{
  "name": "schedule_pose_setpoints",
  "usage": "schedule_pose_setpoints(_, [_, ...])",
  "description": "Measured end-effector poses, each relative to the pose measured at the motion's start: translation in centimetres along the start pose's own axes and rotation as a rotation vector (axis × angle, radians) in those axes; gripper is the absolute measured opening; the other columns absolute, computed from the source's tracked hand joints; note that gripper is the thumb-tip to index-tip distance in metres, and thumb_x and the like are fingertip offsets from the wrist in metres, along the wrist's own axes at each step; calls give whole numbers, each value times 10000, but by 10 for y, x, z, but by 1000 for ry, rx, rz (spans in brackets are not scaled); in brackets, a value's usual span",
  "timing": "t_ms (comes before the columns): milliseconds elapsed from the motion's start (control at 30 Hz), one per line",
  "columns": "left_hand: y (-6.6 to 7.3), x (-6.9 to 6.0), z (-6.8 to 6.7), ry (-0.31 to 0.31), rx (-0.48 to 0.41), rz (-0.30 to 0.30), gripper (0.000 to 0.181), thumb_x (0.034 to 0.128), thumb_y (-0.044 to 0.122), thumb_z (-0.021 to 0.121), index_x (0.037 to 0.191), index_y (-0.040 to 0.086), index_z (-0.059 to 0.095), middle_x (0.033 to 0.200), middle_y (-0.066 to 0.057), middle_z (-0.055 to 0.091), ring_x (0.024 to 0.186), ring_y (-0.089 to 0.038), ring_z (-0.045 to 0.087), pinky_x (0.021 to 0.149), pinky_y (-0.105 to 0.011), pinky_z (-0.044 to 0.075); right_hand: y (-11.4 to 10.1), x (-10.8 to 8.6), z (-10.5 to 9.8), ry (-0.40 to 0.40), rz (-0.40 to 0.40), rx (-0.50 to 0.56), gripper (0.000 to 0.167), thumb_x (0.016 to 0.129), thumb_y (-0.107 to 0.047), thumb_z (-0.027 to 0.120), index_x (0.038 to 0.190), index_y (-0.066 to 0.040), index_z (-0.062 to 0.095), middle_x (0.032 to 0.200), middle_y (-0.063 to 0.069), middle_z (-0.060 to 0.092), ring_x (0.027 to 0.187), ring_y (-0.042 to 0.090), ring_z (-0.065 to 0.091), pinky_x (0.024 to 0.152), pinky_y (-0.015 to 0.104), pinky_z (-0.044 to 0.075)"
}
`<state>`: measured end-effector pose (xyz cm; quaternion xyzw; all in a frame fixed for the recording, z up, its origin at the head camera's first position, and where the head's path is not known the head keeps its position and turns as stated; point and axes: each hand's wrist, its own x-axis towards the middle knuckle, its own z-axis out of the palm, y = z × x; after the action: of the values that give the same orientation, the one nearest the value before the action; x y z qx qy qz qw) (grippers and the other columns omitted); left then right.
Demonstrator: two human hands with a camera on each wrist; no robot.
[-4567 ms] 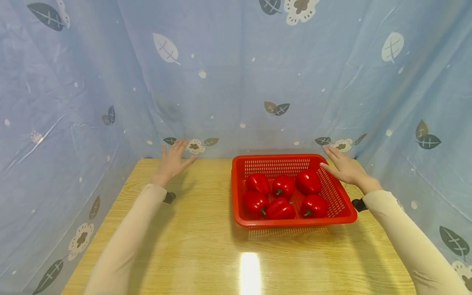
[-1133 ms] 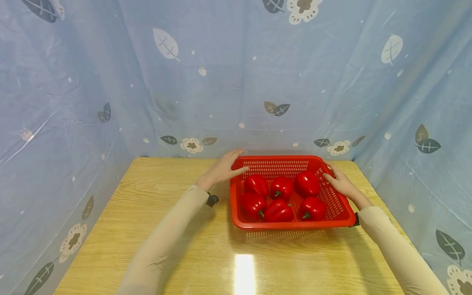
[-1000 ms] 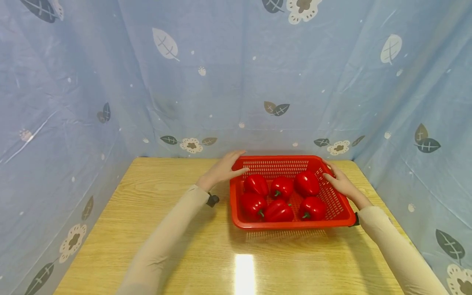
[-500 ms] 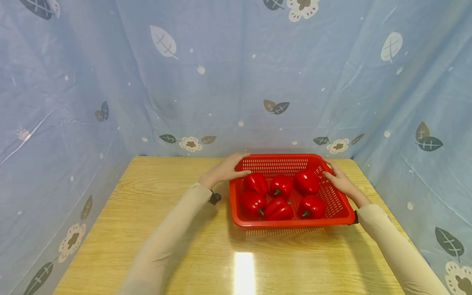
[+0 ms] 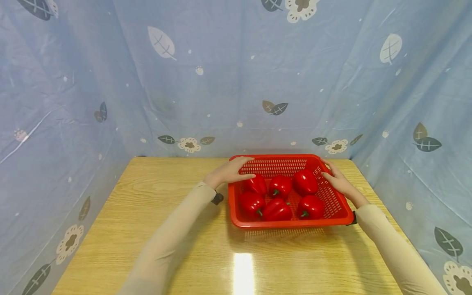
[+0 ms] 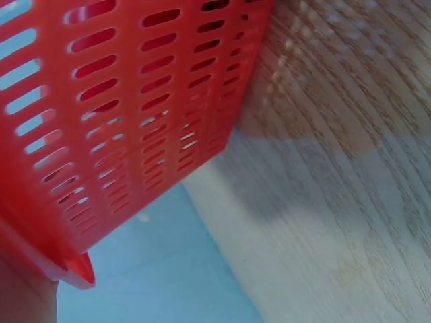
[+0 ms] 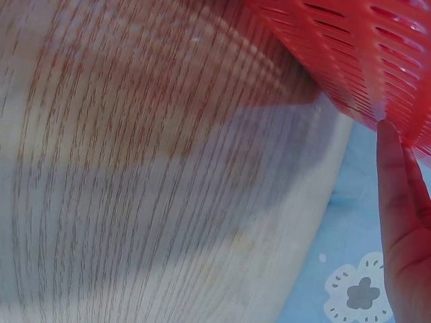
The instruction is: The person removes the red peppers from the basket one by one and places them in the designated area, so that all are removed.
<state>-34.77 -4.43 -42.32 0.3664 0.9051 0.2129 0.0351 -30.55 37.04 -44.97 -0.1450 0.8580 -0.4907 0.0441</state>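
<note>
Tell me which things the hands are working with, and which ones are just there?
Part of the job:
left hand, at the basket's left end
right hand, at its right end
red basket
six red peppers, inside the basket

Just there:
wooden table, under the basket
blue curtain with leaves and flowers, behind

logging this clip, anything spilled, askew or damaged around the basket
Nothing stands out: the six peppers lie inside the basket, which stands upright on the table, and no damage shows. The left hand partly hides one pepper.
</note>
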Motion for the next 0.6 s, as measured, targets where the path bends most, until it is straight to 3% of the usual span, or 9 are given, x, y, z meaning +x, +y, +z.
schedule_pose_setpoints(233, [-3, 4, 7, -47, 62, 15, 752, 857, 627, 471, 1445, 190, 303, 1453, -5, 377, 1350, -198, 323, 1117, -386, 246, 0, 0, 0, 3, 4, 6, 597, 1006, -184, 369, 1479, -51, 30, 1287, 395, 359, 839, 145, 644, 651, 314, 557])
schedule_pose_setpoints(600, [5, 7, 16, -47, 182, -65, 758, 837, 696, 410, 1397, 185, 411, 1420, 7, 434, 1304, -167, 388, 1113, -395, 234, 1, -1, 0, -6, 7, 45, 600, 1008, -172, 363, 1480, -54, 11, 1274, 402, 358, 830, 178, 653, 637, 348, 563])
